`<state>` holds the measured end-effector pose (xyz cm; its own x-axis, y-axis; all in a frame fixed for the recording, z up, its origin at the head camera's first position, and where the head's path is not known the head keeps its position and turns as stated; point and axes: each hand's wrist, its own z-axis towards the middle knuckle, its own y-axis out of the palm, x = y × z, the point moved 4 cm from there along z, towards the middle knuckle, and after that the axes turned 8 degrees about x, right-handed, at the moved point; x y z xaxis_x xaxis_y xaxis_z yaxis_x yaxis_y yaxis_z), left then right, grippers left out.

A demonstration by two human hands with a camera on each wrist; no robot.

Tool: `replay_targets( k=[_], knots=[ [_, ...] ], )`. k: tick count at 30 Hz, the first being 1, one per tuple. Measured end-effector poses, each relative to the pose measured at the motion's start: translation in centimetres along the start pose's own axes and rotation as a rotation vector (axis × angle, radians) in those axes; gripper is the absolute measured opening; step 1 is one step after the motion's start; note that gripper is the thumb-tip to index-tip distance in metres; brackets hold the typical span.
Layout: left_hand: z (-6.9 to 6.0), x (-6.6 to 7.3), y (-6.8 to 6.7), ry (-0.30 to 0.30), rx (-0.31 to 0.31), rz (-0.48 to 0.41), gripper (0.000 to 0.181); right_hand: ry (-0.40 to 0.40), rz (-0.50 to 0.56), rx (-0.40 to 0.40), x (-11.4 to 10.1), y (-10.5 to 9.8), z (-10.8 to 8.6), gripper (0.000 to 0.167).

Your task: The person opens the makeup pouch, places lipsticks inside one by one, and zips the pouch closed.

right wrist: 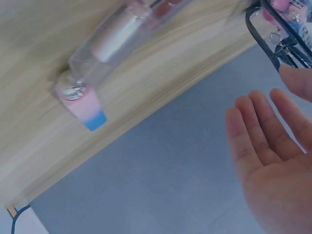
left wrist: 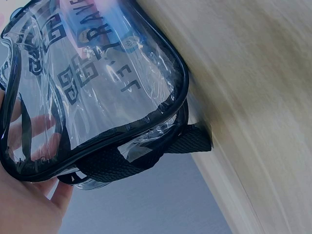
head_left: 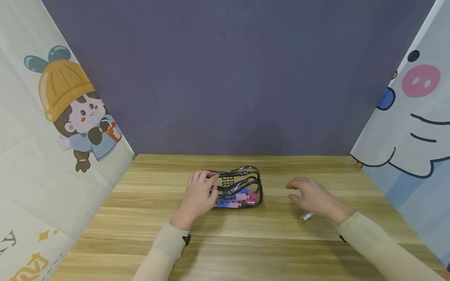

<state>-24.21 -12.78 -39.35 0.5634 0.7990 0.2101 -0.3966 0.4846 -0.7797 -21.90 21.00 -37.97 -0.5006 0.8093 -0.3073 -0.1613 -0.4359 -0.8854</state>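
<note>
A clear plastic travel pouch [head_left: 228, 191] with black trim and black lettering lies on the table, its top edges parted. Pink-and-blue tubes [head_left: 230, 204] and a bright pink item [head_left: 251, 197] show through its side. At the pouch's left end, my left hand [head_left: 197, 193] grips the edge; its fingers [left wrist: 46, 146] show through the plastic. My right hand [head_left: 314, 197] hovers empty to the right, fingers loosely bent. Below it lies a silver-ended tube [head_left: 305, 216], partly hidden. The right wrist view shows a clear tube-like case [right wrist: 114, 41] beside a pink-and-blue piece with a silver collar [right wrist: 82, 102].
The wood-grain table [head_left: 253, 257] meets a dark grey-blue panel [head_left: 239, 86] at the back. Printed cartoon cloths hang at the left [head_left: 28, 164] and right [head_left: 415, 156]. A black strap [left wrist: 122, 165] sits on the pouch's end.
</note>
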Motion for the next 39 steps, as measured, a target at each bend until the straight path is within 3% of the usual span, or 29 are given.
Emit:
replay_targets(
  k=[11, 20, 27, 35, 39],
  knots=[
    [-0.1, 0.1, -0.1, -0.004, -0.006, -0.006, 0.042, 0.093, 0.006, -0.12, 1.7, 0.4, -2.4, 0.027],
    [-0.1, 0.0, 0.0, -0.007, 0.001, -0.006, 0.04, 0.065, 0.005, -0.122, 2.7, 0.5, -3.8, 0.028],
    [0.0, 0.0, 0.0, -0.008, -0.009, -0.001, 0.042, 0.069, 0.004, -0.188, 3.2, 0.9, -4.5, 0.03],
    [0.0, 0.0, 0.0, -0.009, -0.007, -0.003, 0.041, -0.04, 0.082, -0.207, 3.3, 1.8, -4.8, 0.027],
    [0.0, 0.0, 0.0, -0.008, -0.006, -0.003, 0.041, -0.05, 0.082, -0.196, 3.3, 2.2, -4.9, 0.026]
  ],
)
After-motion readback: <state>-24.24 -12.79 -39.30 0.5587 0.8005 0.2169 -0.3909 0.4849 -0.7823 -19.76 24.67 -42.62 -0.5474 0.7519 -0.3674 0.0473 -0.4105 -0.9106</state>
